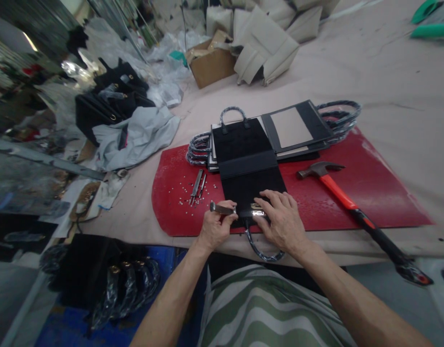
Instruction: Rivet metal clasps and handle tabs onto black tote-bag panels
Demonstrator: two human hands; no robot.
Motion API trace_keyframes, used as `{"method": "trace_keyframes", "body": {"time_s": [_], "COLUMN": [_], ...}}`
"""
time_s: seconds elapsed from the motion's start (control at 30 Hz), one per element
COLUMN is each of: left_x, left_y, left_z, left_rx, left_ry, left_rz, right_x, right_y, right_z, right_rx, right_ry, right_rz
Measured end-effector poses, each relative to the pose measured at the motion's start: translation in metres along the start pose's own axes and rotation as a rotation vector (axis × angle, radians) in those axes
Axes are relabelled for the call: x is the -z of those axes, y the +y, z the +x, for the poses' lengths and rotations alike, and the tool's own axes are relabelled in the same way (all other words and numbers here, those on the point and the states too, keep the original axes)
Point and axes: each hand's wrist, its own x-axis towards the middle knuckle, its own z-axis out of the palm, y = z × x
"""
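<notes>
My left hand [215,229] is closed around a short metal punch [222,208], which lies slanted with its narrow end toward a black bag panel [249,185]. My right hand [282,219] rests on the near part of that panel, thumb and fingers around a shiny slotted metal plate [258,211]. The panel is unfolded and has a plastic-wrapped handle [261,254] at its near edge, with another wrapped handle [232,111] at the far end. My right fingers partly cover the plate.
A claw hammer [337,190] lies on the red mat [366,168] at right. Left of the panel are slim metal tools [197,183] and scattered tiny bits. Stacked panels [297,127] lie beyond. A cardboard box [211,65] and black bags [110,99] stand further back.
</notes>
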Motion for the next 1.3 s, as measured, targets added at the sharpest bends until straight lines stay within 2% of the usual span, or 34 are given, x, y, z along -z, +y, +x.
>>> {"method": "trace_keyframes", "body": {"time_s": [0.23, 0.4, 0.53, 0.63, 0.7, 0.77, 0.87, 0.93, 1.0, 1.07, 1.13, 1.2, 1.3], "left_x": [-0.005, -0.014, -0.014, -0.011, -0.010, -0.010, -0.011, -0.012, -0.012, -0.012, -0.011, -0.011, -0.012], "left_y": [0.004, 0.009, 0.008, 0.008, 0.008, 0.009, 0.010, 0.010, 0.010, 0.010, 0.010, 0.010, 0.011], "left_z": [0.001, -0.001, 0.000, 0.002, 0.003, 0.003, 0.003, 0.003, 0.003, 0.003, 0.003, 0.003, 0.004], "left_rx": [0.009, 0.013, -0.004, -0.014, -0.010, -0.002, -0.004, 0.001, 0.018, 0.034, 0.052, 0.085, 0.131], "left_ry": [-0.008, 0.047, 0.063, 0.045, 0.025, 0.012, 0.020, 0.027, 0.022, 0.017, 0.009, -0.005, -0.027], "left_rz": [0.015, 0.037, 0.063, 0.060, 0.045, 0.031, 0.027, 0.025, 0.020, 0.015, 0.014, 0.008, -0.010], "right_x": [0.001, -0.002, 0.000, 0.016, 0.033, 0.054, 0.081, 0.091, 0.096, 0.097, 0.099, 0.104, 0.119], "right_y": [0.000, 0.000, 0.007, 0.028, 0.051, 0.079, 0.117, 0.132, 0.134, 0.125, 0.108, 0.086, 0.047], "right_z": [0.000, -0.001, -0.001, -0.004, -0.010, -0.021, -0.039, -0.049, -0.054, -0.055, -0.053, -0.049, -0.037], "right_rx": [0.000, 0.010, 0.053, 0.070, 0.019, -0.095, -0.269, -0.358, -0.471, -0.694, -0.889, -1.021, -1.131], "right_ry": [0.004, 0.018, 0.051, 0.145, 0.225, 0.267, 0.171, 0.088, 0.039, -0.006, -0.095, -0.170, -0.156], "right_rz": [-0.002, -0.007, 0.093, 0.133, 0.029, -0.160, -0.407, -0.393, -0.218, 0.122, 0.498, 0.837, 1.132]}}
